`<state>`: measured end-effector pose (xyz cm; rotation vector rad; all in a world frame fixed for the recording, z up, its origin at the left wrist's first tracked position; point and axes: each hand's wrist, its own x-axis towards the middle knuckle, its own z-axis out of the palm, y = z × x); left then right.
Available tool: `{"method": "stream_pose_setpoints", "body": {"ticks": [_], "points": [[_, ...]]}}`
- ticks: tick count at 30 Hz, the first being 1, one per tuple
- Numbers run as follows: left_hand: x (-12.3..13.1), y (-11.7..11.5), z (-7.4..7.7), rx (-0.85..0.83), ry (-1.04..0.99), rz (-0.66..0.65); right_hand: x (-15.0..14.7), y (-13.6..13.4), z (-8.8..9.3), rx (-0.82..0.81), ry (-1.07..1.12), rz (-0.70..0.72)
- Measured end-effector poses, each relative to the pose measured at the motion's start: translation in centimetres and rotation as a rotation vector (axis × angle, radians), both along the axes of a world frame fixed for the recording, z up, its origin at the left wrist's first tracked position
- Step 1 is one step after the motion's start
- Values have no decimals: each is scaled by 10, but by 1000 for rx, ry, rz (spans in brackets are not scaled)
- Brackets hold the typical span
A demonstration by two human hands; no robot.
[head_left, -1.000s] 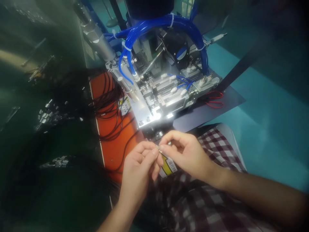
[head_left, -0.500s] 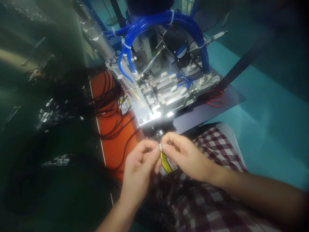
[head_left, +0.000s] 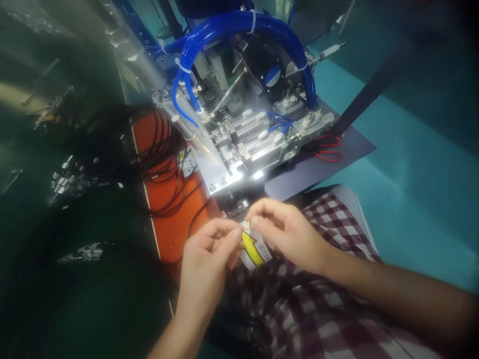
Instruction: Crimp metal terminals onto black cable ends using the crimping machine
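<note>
small piece (head_left: 242, 226) is sitting pinched in my left hand (head_left: 209, 249), seemingly unfinished; i can't tell my right hand's (head_left: 288, 232) hold.

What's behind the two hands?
Between the left hand and right hand, a white label with a yellow arrow shows. The hands cover part of the label; whatever else lies directly behind them can't be seen.

Hands (head_left: 205, 259) before the machine (head_left: 265, 155), cables (head_left: 170, 144) on the panel (head_left: 168, 232) to its left, small pieces (head_left: 62, 180), apparently, farther left.
</note>
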<state>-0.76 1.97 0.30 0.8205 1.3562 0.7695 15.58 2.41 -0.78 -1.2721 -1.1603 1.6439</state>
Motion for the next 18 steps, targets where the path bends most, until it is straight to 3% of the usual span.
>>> {"method": "stream_pose_setpoints", "body": {"ticks": [5, 12, 18], "points": [[2, 1, 3, 3, -17, 5, -2, -1, 1, 159, -140, -28], [1, 0, -2, -5, -48, -14, -1, 1, 2, 26, -118, 49], [0, -3, -4, 31, -45, -71, 1, 6, 7, 136, -190, 59]]}}
